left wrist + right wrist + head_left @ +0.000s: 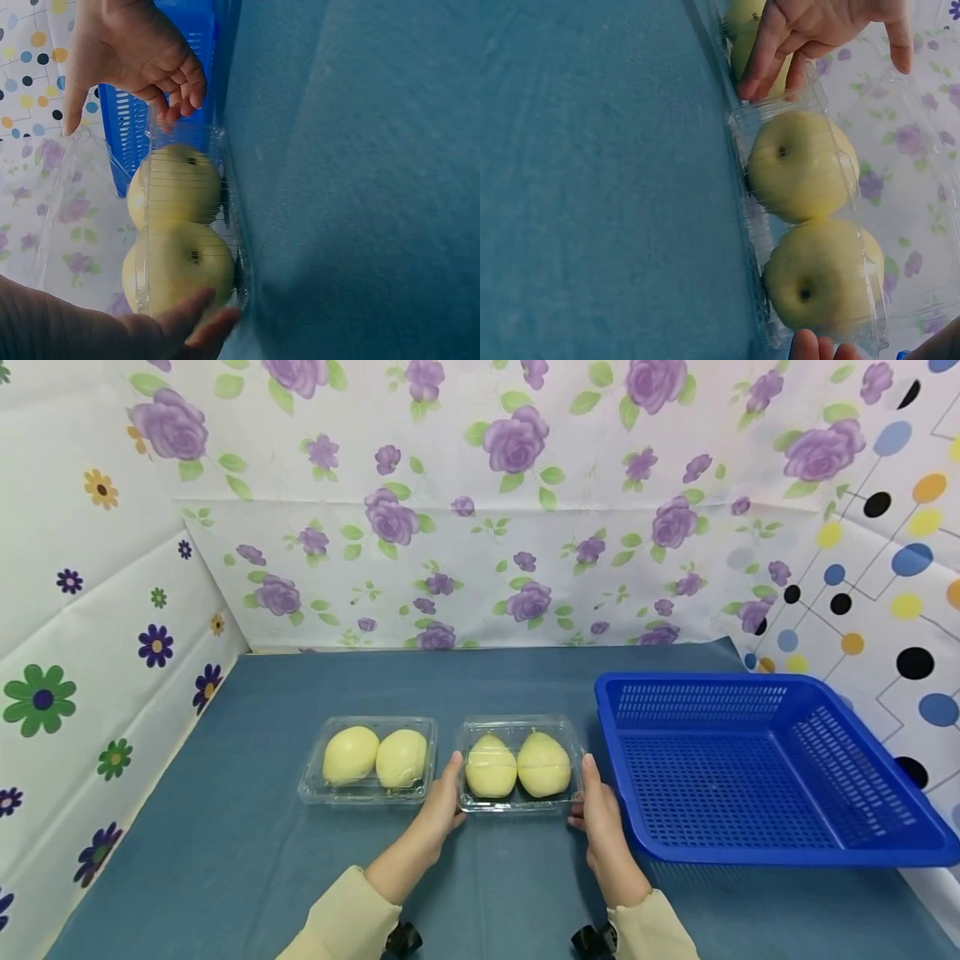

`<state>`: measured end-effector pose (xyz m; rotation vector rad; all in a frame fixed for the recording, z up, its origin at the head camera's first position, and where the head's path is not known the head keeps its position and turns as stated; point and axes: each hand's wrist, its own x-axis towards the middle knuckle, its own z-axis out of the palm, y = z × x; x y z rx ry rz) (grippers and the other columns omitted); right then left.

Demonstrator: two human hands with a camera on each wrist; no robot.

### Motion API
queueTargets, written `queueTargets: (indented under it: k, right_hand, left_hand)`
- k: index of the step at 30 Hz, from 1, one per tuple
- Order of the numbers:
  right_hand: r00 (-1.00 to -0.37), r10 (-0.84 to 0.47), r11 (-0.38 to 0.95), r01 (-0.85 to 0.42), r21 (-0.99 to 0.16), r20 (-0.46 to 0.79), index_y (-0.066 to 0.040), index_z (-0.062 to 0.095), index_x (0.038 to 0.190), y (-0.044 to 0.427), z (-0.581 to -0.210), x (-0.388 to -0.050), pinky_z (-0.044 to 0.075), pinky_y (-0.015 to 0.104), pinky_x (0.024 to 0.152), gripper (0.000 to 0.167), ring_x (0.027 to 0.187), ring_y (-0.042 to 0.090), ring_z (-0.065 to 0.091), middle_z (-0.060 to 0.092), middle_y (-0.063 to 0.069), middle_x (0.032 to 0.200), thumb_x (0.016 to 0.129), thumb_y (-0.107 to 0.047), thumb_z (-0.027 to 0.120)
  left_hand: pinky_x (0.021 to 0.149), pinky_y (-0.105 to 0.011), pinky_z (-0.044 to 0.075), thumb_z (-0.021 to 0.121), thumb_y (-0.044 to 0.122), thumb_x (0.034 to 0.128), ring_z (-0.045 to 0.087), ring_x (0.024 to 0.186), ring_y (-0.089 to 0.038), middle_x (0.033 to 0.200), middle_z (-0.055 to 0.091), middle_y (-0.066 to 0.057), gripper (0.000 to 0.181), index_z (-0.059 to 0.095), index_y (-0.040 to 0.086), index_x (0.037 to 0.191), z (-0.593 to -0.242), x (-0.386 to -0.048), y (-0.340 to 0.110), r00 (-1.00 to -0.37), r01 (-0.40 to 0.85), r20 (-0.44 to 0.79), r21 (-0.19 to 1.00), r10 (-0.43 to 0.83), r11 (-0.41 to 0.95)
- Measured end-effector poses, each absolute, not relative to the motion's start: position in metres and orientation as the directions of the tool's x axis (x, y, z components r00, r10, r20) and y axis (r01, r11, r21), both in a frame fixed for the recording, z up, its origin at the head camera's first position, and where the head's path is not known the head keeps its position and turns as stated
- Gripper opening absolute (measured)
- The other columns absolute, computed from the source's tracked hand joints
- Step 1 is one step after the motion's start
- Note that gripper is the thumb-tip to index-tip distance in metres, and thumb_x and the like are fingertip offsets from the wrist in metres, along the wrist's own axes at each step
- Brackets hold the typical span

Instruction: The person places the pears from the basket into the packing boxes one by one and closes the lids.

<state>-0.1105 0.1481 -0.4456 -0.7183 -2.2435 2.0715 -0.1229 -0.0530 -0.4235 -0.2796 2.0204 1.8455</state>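
Two pale yellow pears (543, 766) sit side by side in a clear plastic container (517, 807) on the table, mid-view from the head. In both wrist views its clear lid (56, 210) stands raised from the base. My left hand (438, 802) holds the container's left end, its thumb at the lid's edge and its fingers at the side wall. At the other end my right hand (603, 814) holds it the same way, fingers curled in the left wrist view. Left of my left hand lies a second clear container (315, 793) with two pears (351, 755).
A blue plastic basket (637, 835) stands to the right, close beside my right hand. The table has a blue-grey cloth (247, 827). Flower-printed sheets (465, 543) rise behind and at the left, and a dotted sheet (862, 543) stands at the right.
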Motion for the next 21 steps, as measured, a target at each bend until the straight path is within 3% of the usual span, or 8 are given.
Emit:
queueTargets:
  k: [2,4,5,6,11,21]
  right_hand:
    - [-0.893,0.324,0.005,0.332,-0.943,-0.313,-0.005,0.044,0.088,0.149,-0.446,-0.109,0.048,0.028,0.064,0.056,0.069,0.014,0.045,0.043,0.004,0.078,0.095,-0.061,0.036]
    - [-0.894,0.316,-0.008,0.334,-0.943,-0.319,-0.002,0.046,0.095,0.149,-0.447,-0.108,0.049,0.027,0.064,0.058,0.07,0.014,0.046,0.045,0.004,0.08,0.096,-0.059,0.037]
    - [-0.894,0.315,-0.013,0.331,-0.943,-0.319,0.0,0.047,0.1,0.15,-0.447,-0.107,0.048,0.026,0.065,0.059,0.07,0.014,0.047,0.045,0.004,0.081,0.096,-0.058,0.037]
    - [-0.895,0.314,-0.017,0.328,-0.944,-0.317,0.002,0.047,0.105,0.15,-0.448,-0.106,0.049,0.026,0.065,0.06,0.071,0.013,0.048,0.046,0.004,0.082,0.096,-0.056,0.038]
    - [-0.904,0.296,-0.03,0.314,-0.949,-0.308,0.006,0.044,0.122,0.152,-0.451,-0.102,0.048,0.025,0.069,0.06,0.076,0.013,0.049,0.048,0.004,0.088,0.099,-0.049,0.038]
    - [-0.906,0.288,-0.084,0.3,-0.95,-0.311,0.002,0.046,0.111,0.154,-0.461,-0.102,0.048,0.024,0.069,0.035,0.077,0.012,0.052,0.049,0.002,0.087,0.1,-0.03,0.044]
  left_hand:
    - [0.099,-0.05,0.044,0.019,0.062,0.0973,0.044,0.117,-0.041,0.136,0.034,-0.034,0.079,0.038,-0.01,0.123,-0.425,-0.121,-0.054,-0.902,-0.409,-0.419,0.906,0.107,0.106]
    - [0.092,-0.047,0.05,0.022,0.062,0.097,0.047,0.101,-0.034,0.121,0.041,-0.03,0.07,0.039,-0.005,0.105,-0.427,-0.119,-0.054,-0.897,-0.423,-0.431,0.901,0.1,0.096]
    - [0.091,-0.047,0.05,0.023,0.062,0.0969,0.048,0.106,-0.035,0.125,0.04,-0.03,0.07,0.038,-0.005,0.11,-0.428,-0.117,-0.055,-0.894,-0.426,-0.434,0.9,0.107,0.09]
    - [0.088,-0.046,0.052,0.024,0.062,0.097,0.049,0.1,-0.032,0.116,0.043,-0.026,0.067,0.038,-0.004,0.103,-0.429,-0.116,-0.055,-0.893,-0.429,-0.437,0.899,0.106,0.089]
    - [0.082,-0.046,0.054,0.025,0.056,0.0993,0.06,0.092,-0.034,0.093,0.051,-0.016,0.067,0.042,-0.008,0.104,-0.433,-0.112,-0.058,-0.877,-0.449,-0.458,0.889,0.145,0.089]
    - [0.08,-0.044,0.055,0.029,0.037,0.103,0.064,0.09,-0.034,0.096,0.058,-0.02,0.055,0.039,-0.014,0.119,-0.443,-0.114,-0.062,-0.861,-0.461,-0.473,0.881,0.186,0.106]
